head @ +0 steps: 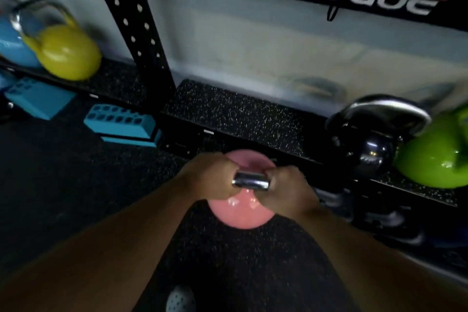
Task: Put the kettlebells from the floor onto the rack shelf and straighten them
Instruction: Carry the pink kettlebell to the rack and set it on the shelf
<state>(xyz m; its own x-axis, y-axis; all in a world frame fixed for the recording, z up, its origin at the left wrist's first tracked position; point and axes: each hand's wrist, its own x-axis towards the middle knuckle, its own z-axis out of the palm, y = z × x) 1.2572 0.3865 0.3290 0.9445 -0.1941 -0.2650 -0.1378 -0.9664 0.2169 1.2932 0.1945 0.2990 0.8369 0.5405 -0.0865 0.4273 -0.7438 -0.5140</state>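
Two hands [253, 182] hold pink kettlebell [240, 210] above speckled rubber floor [76, 172].

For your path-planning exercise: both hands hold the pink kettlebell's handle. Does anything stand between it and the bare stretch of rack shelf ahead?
Nothing visible does. The pink kettlebell hangs just before the shelf, whose stretch straight ahead is bare. The black kettlebell and green kettlebell sit off to the right, the rack upright to the left.
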